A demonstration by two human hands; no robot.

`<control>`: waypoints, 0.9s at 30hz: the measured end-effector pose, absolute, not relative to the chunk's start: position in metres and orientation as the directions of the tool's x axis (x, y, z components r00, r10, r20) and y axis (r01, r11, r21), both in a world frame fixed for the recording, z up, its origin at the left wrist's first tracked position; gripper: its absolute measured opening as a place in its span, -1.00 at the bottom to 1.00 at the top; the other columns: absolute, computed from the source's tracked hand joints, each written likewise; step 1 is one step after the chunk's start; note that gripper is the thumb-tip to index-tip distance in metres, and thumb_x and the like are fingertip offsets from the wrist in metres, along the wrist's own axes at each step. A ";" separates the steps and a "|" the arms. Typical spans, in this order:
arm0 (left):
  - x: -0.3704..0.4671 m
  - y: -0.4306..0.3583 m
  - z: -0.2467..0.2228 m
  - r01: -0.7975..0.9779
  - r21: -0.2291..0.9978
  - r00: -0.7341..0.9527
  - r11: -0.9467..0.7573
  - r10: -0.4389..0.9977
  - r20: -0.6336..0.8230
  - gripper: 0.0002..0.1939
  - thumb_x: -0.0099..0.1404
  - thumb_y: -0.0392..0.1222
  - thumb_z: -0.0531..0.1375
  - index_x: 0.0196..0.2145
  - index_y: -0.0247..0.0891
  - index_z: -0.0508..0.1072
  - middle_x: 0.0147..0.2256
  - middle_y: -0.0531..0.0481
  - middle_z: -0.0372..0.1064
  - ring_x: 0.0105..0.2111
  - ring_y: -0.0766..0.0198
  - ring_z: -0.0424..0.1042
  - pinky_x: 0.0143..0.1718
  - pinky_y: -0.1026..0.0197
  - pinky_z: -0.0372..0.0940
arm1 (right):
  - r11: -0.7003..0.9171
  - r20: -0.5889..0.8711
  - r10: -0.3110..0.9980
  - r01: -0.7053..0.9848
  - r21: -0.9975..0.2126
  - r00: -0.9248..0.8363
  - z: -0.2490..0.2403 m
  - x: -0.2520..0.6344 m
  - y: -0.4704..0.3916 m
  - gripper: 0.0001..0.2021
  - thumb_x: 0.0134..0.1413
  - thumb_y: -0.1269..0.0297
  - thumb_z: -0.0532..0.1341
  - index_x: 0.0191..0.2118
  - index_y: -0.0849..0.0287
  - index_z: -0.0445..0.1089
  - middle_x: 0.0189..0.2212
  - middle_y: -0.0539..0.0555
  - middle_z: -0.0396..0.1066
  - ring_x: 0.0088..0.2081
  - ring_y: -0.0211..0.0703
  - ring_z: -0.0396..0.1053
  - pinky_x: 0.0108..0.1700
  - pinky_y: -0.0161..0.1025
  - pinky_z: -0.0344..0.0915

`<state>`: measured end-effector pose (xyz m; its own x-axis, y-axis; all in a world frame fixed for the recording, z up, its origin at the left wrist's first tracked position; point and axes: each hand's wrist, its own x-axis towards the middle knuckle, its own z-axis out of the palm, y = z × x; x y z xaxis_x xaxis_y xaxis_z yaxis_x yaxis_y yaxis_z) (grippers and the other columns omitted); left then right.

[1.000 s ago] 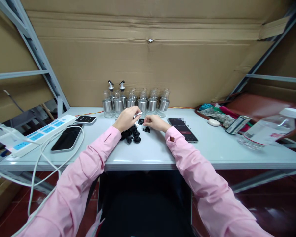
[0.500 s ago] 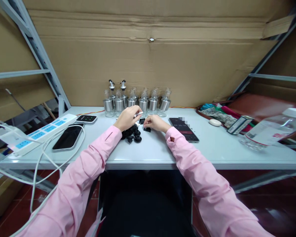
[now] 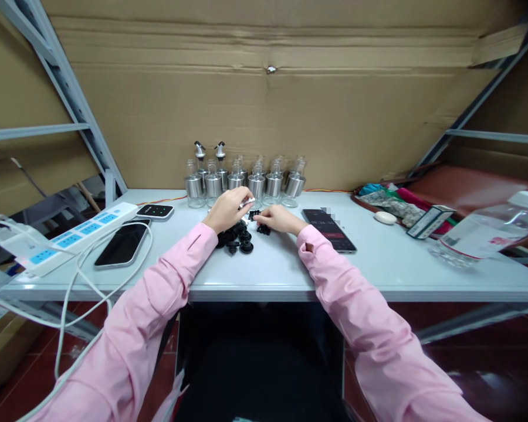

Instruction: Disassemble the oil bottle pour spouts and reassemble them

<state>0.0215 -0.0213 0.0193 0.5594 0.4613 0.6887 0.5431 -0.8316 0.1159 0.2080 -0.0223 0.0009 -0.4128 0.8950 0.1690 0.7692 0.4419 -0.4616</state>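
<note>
Head view
Left hand [image 3: 226,211]: fingers pinch a small silver-white spout piece [image 3: 247,202], at 12 o'clock of the black stoppers [image 3: 240,237].
Right hand [image 3: 278,218]: fingertips rest on small black parts [image 3: 263,228]; whether it grips one, cannot tell.
Bottles [image 3: 246,183]: row at 12 o'clock of both hands.

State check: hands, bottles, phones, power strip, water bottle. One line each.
left hand: fingers pinched on a small silver part
right hand: resting on small black parts
glass bottles: upright, two with pourer tops, rest uncapped
left phone: screen dark
right phone: screen lit
power strip: cables plugged in
water bottle: lying down, capped
</note>
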 end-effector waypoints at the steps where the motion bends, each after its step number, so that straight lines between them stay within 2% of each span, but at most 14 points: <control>1: 0.022 -0.021 0.019 0.543 0.113 0.560 -0.832 0.459 0.689 -0.93 0.26 -0.25 0.08 -0.28 -0.29 0.29 -0.37 -0.01 0.32 -0.34 0.26 0.33 -0.29 0.25 0.17 | 0.435 0.153 0.897 0.769 -0.468 -0.414 0.002 0.208 -0.024 -0.65 0.10 0.17 0.09 -0.52 0.27 0.49 -0.66 0.04 0.36 -0.59 -0.30 0.20 -0.45 -0.33 0.06; 7: 0.021 -0.021 0.019 0.539 0.105 0.556 -0.835 0.447 0.701 -0.93 0.25 -0.26 0.09 -0.29 -0.28 0.29 -0.38 0.00 0.32 -0.36 0.27 0.33 -0.31 0.25 0.18 | 0.445 0.102 0.887 0.776 -0.446 -0.450 0.008 0.206 -0.030 -0.67 0.00 0.13 0.16 -0.56 0.30 0.44 -0.69 -0.02 0.28 -0.59 -0.35 0.12 -0.46 -0.35 0.02; 12: 0.021 -0.020 0.019 0.541 0.095 0.559 -0.836 0.442 0.702 -0.94 0.25 -0.27 0.10 -0.30 -0.29 0.29 -0.38 0.01 0.31 -0.37 0.27 0.33 -0.32 0.26 0.18 | 0.467 0.089 0.871 0.759 -0.454 -0.483 0.004 0.205 -0.026 -0.77 -0.06 0.21 0.20 -0.45 0.31 0.46 -0.62 -0.01 0.34 -0.55 -0.35 0.16 -0.43 -0.37 0.05; 15: 0.021 -0.020 0.019 0.542 0.091 0.559 -0.835 0.439 0.703 -0.94 0.24 -0.28 0.10 -0.30 -0.29 0.29 -0.39 0.01 0.31 -0.37 0.27 0.33 -0.32 0.26 0.17 | 0.482 0.092 0.863 0.755 -0.445 -0.496 0.002 0.206 -0.024 -0.79 -0.07 0.25 0.19 -0.46 0.31 0.47 -0.60 0.01 0.36 -0.54 -0.34 0.18 -0.42 -0.37 0.06; 23: 0.019 -0.020 0.019 0.543 0.085 0.558 -0.835 0.435 0.707 -0.94 0.24 -0.28 0.11 -0.30 -0.29 0.29 -0.39 0.02 0.31 -0.37 0.28 0.32 -0.32 0.26 0.17 | 0.408 -0.008 0.882 0.771 -0.489 -0.472 0.010 0.212 -0.027 -0.78 -0.08 0.23 0.19 -0.52 0.28 0.47 -0.67 -0.02 0.32 -0.60 -0.35 0.17 -0.47 -0.36 0.08; 27: 0.020 -0.021 0.019 0.548 0.082 0.553 -0.833 0.434 0.711 -0.95 0.24 -0.28 0.11 -0.30 -0.29 0.29 -0.39 0.02 0.31 -0.37 0.28 0.33 -0.33 0.26 0.17 | 0.412 0.079 0.902 0.792 -0.450 -0.424 0.012 0.216 -0.026 -0.73 -0.01 0.17 0.16 -0.50 0.27 0.44 -0.60 0.01 0.37 -0.55 -0.33 0.22 -0.44 -0.37 0.11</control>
<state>0.0200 -0.0208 0.0191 0.5532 0.4336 0.7113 0.5477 -0.8327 0.0816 0.2155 -0.0262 0.0119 -0.4236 0.9024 0.0793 0.7924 0.4115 -0.4502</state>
